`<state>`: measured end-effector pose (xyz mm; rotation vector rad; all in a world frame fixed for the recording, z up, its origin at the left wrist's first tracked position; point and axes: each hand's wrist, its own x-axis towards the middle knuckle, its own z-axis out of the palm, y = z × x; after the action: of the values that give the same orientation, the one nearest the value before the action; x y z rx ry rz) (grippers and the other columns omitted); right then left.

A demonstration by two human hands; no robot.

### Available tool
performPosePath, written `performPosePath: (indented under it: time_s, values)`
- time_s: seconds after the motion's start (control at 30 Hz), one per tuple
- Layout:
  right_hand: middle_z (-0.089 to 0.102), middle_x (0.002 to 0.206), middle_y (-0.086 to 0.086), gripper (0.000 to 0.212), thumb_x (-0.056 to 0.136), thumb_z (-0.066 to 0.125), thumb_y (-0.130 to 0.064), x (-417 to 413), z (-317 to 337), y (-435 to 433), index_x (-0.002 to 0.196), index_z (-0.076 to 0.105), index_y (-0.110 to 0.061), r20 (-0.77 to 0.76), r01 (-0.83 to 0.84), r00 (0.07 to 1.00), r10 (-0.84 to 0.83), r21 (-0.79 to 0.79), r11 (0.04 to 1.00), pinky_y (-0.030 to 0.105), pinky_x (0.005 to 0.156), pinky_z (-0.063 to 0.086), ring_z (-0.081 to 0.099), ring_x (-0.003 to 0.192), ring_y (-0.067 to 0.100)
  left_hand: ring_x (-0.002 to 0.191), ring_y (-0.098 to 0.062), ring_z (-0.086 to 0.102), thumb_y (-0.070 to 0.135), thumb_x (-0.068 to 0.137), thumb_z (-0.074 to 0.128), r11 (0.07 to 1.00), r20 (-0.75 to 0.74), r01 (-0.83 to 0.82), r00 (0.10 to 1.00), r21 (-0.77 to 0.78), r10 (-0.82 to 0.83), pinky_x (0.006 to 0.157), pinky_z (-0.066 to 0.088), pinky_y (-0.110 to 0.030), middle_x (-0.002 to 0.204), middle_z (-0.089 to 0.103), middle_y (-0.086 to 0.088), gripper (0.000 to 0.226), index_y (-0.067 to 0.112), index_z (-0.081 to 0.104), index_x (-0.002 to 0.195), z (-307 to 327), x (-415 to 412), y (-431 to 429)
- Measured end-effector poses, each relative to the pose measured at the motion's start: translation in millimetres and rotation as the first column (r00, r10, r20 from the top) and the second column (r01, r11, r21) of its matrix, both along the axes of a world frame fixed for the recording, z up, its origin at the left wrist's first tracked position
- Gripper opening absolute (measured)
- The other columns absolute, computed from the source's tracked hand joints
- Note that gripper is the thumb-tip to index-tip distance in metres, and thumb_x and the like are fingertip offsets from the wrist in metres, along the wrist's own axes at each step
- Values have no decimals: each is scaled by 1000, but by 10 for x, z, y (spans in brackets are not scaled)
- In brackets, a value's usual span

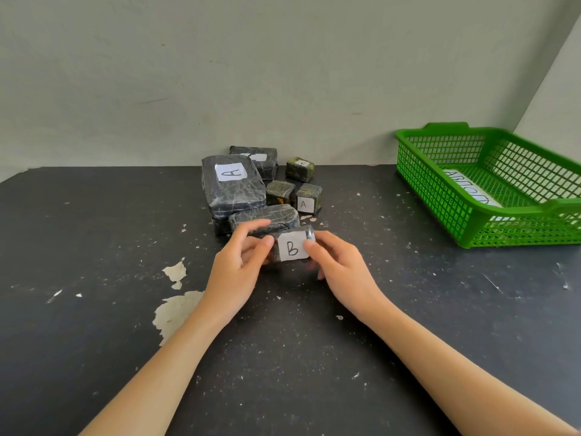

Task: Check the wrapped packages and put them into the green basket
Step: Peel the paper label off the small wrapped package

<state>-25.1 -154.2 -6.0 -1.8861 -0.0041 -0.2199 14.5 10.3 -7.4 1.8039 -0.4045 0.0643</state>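
Both my hands hold a small dark wrapped package [292, 247] with a white label marked B, just above the table at the centre. My left hand [242, 262] grips its left end and my right hand [336, 265] its right end. Behind it lies a pile of wrapped packages: a large one labelled A [232, 184], a flat one [267, 217] right behind my fingers, one at the back [256, 157], and three small greenish ones [309, 198]. The green basket [440, 196] stands at the right, with only a white paper label lying inside.
The black table [408, 309] has chipped pale patches [176, 306] left of my left forearm. A pale wall rises directly behind the pile and the basket.
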Motion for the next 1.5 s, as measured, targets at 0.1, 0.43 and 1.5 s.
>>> performPosePath:
  time_s: [0.1,0.43,1.5]
  values:
    - [64,72,1,22,97,46,-20,38,25,-53,112,60,-11,-41,114,993,-108,207,972,22,51,45,56,60,10,85,-6,68,22,84,67,995,6,99,995,6,-99,79,51,-19,93,69,5,37,35,57,116,33,-69,-15]
    - [67,100,-5,36,78,69,-43,69,-17,16,107,58,-23,-68,178,983,-172,89,980,31,75,52,65,91,15,82,2,65,15,69,80,990,229,64,969,129,-93,77,46,-5,88,66,13,50,32,57,110,43,-114,-47]
    - [65,103,-4,38,79,71,-34,46,18,76,109,52,-23,-30,176,984,-175,44,983,31,82,55,63,93,11,83,3,65,13,68,80,986,270,29,960,162,-72,77,46,-5,87,65,14,49,26,59,110,23,-102,-41]
